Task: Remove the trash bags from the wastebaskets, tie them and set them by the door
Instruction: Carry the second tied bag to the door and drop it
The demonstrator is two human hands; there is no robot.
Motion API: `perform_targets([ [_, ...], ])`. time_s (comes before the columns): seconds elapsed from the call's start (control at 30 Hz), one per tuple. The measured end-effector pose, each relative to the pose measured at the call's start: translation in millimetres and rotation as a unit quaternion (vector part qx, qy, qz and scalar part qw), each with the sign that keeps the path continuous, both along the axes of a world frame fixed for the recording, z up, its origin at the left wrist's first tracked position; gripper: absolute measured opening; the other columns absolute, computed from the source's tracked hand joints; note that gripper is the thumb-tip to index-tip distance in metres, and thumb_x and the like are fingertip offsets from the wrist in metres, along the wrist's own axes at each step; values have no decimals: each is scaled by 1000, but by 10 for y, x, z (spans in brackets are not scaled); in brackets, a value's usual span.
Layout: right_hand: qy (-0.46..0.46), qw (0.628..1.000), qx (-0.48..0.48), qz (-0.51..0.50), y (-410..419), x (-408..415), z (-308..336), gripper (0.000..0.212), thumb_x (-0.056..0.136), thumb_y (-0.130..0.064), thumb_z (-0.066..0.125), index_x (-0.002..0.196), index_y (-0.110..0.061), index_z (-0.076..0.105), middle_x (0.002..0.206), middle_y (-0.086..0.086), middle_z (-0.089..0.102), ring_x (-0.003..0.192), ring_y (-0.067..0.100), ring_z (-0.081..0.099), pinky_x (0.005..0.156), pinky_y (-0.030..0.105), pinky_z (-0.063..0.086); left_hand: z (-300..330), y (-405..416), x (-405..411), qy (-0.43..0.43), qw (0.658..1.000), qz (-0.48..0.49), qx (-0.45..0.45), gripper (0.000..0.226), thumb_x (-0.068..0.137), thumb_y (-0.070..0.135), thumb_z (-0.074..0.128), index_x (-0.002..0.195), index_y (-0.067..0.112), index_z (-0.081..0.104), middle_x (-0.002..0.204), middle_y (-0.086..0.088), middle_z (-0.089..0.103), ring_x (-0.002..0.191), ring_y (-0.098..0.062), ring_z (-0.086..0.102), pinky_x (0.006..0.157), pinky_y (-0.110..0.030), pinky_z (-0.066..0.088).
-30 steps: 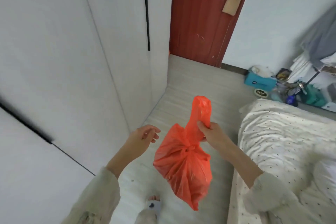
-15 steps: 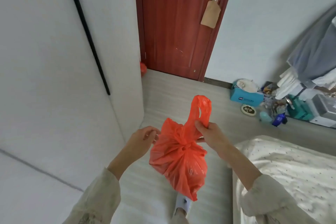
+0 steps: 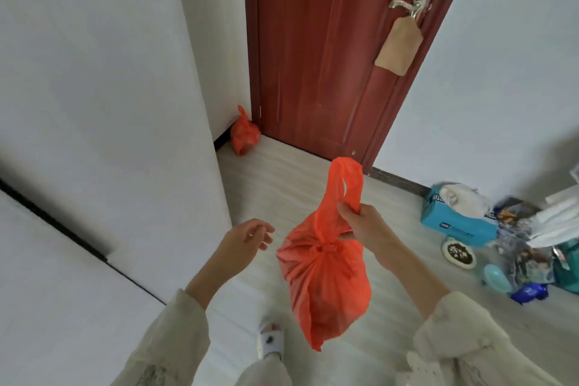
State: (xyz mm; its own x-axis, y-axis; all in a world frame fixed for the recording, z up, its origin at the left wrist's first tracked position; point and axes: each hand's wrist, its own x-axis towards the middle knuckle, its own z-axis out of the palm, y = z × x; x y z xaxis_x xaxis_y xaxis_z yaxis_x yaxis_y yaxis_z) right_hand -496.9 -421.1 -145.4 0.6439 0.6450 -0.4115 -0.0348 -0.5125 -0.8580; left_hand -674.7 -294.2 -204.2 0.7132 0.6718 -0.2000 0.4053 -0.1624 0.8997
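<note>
A knotted orange trash bag (image 3: 326, 285) hangs in front of me, full and tied at the neck. My right hand (image 3: 360, 222) grips its handle loops just above the knot. My left hand (image 3: 241, 238) hovers to the left of the bag with fingers loosely apart, holding nothing. A second tied orange trash bag (image 3: 245, 133) sits on the floor in the corner by the red-brown door (image 3: 319, 50), against the white wardrobe side.
A white wardrobe (image 3: 103, 103) fills the left. A blue box (image 3: 454, 222), a small dish (image 3: 459, 255) and other clutter lie along the right wall. A paper tag (image 3: 398, 47) hangs from the door handle. My slippered foot (image 3: 271, 340) is below the bag.
I have walked closer to the door, and the second bag in the corner has come fully into view. The bed has left the view. My left hand has drawn slightly away from the bag.
</note>
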Motion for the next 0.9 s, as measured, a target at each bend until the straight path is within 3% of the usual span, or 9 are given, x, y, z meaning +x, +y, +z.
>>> perform_targets([
  [0.13, 4, 1000, -19, 7, 654, 843, -175, 41, 96, -28, 46, 110, 7, 61, 98, 17, 64, 85, 28, 63, 74, 29, 55, -167, 604, 842, -10, 1000, 7, -20, 26, 95, 9, 39, 81, 23, 57, 76, 4, 61, 67, -6, 60, 56, -7, 44],
  [0.27, 8, 999, -46, 23, 1426, 1629, -272, 40, 95, -31, 46, 110, 3, 61, 110, 20, 66, 96, 36, 67, 88, 36, 54, -294, 1342, 1668, -20, 998, 37, -39, 30, 95, 9, 39, 78, 27, 56, 75, 4, 61, 64, -5, 59, 56, -9, 44],
  [0.37, 9, 997, -60, 49, 1969, 2131, -265, 38, 95, -31, 45, 108, 2, 60, 105, 15, 66, 96, 35, 67, 81, 31, 55, -250, 1856, 2223, -17, 998, 53, -37, 31, 95, 10, 38, 78, 29, 55, 76, 4, 62, 67, -8, 60, 59, -11, 44],
  [0.5, 20, 996, -61, 53, 2664, 2752, -281, 41, 95, -29, 47, 116, 4, 56, 116, 19, 64, 98, 35, 66, 83, 32, 53, -214, 2440, 2801, -5, 997, 68, -45, 33, 94, 10, 39, 76, 31, 57, 75, 7, 63, 56, 6, 59, 58, -12, 43],
  [0.6, 35, 995, -55, 69, 3236, 3151, -370, 41, 94, -29, 48, 117, 4, 56, 110, 18, 64, 94, 33, 66, 84, 32, 52, -307, 2885, 3097, 18, 994, 100, -50, 34, 94, 9, 38, 77, 31, 57, 74, 6, 63, 54, 7, 58, 55, -8, 42],
  [0.67, 50, 993, -53, 95, 3649, 3410, -485, 43, 94, -30, 49, 118, 5, 56, 105, 15, 64, 89, 30, 65, 87, 37, 53, -385, 3160, 3271, 25, 988, 141, -63, 31, 94, 5, 38, 80, 23, 58, 75, 4, 61, 52, 8, 58, 52, -6, 41],
  [0.77, 61, 987, -63, 134, 4309, 3809, -655, 42, 94, -28, 50, 116, 6, 56, 114, 22, 64, 96, 37, 65, 81, 37, 55, -517, 3560, 3567, 28, 977, 196, -79, 23, 94, 1, 37, 89, 10, 58, 74, 2, 58, 53, 10, 58, 50, -4, 42],
  [0.9, 76, 974, -82, 195, 5138, 4244, -839, 41, 93, -25, 51, 118, 7, 56, 115, 23, 63, 100, 38, 64, 88, 43, 53, -653, 4143, 3946, 22, 952, 286, -102, 32, 92, -2, 37, 79, 19, 57, 71, 0, 59, 55, -1, 58, 47, -4, 40],
])
